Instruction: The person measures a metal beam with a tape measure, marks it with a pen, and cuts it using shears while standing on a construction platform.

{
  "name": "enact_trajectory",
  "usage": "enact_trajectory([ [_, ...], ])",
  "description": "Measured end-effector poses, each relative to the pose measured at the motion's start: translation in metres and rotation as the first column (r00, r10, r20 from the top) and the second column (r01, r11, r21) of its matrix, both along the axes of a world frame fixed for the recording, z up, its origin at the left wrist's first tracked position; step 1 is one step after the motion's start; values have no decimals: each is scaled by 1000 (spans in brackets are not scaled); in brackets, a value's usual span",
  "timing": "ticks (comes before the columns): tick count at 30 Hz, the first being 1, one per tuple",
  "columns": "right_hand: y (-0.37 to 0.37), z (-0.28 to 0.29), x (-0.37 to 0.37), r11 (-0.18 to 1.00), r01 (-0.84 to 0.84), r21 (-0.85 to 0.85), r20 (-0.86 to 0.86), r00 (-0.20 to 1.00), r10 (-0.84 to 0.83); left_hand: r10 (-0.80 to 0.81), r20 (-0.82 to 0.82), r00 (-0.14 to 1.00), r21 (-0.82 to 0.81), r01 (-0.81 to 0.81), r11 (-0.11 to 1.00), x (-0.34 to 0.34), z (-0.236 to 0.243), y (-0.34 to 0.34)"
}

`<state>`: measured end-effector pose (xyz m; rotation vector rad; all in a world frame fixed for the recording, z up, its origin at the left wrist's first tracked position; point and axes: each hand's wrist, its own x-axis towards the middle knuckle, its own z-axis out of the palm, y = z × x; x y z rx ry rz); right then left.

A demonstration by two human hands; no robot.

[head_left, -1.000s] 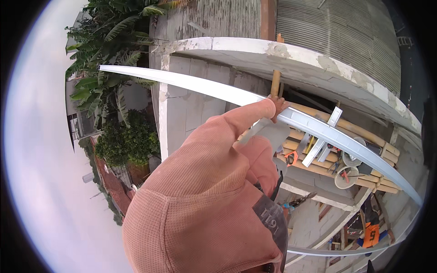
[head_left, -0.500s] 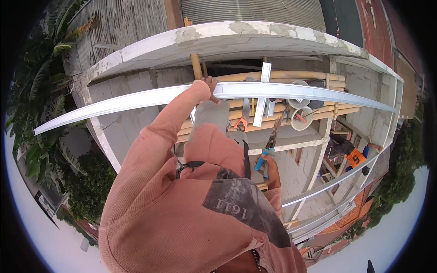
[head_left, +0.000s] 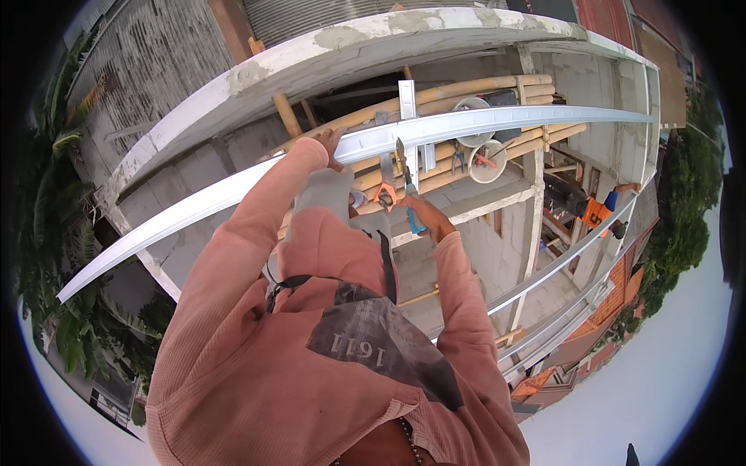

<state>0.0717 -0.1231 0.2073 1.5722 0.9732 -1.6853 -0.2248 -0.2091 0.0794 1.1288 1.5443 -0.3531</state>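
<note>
My left hand (head_left: 332, 149) grips a long, light silvery metal channel (head_left: 233, 186), fingers over its far side. The channel runs across in front of me, from the lower left to the concrete frame at the right. In my right hand (head_left: 432, 219) is a pair of tin snips (head_left: 409, 182) with blue handles. Their blades point away from me, with the tip close to the channel's near edge. A short metal piece (head_left: 407, 99) lies crosswise beneath the channel. A handsaw with an orange handle (head_left: 385, 196) rests on the bamboo poles (head_left: 443, 182) just left of the snips.
Two buckets stand on the bamboo, the nearer one (head_left: 487, 161) holding red-handled tools. Pliers (head_left: 458, 160) lie beside it. A concrete beam (head_left: 342, 35) curves along the far side. Lower right, a person in an orange shirt (head_left: 597, 213) is near metal rails (head_left: 544, 276). Plants (head_left: 74, 311) grow at left.
My right hand has brought the tin snips left and forward, up to the channel's near edge. My left hand still holds the channel. The whole view has shifted and tilted.
</note>
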Motion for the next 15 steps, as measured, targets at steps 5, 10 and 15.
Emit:
enact_trajectory([
  [5,16,-18,4,1000,-13,-3,48,999,13,1,7,1000,-19,-1,1000,4,1,6],
  [10,24,-37,8,997,-31,-68,48,998,35,-36,-52,998,8,36,999,5,4,5],
  [15,36,-39,7,995,-9,-96,-9,1000,8,-38,-82,996,-27,36,999,10,19,16],
])
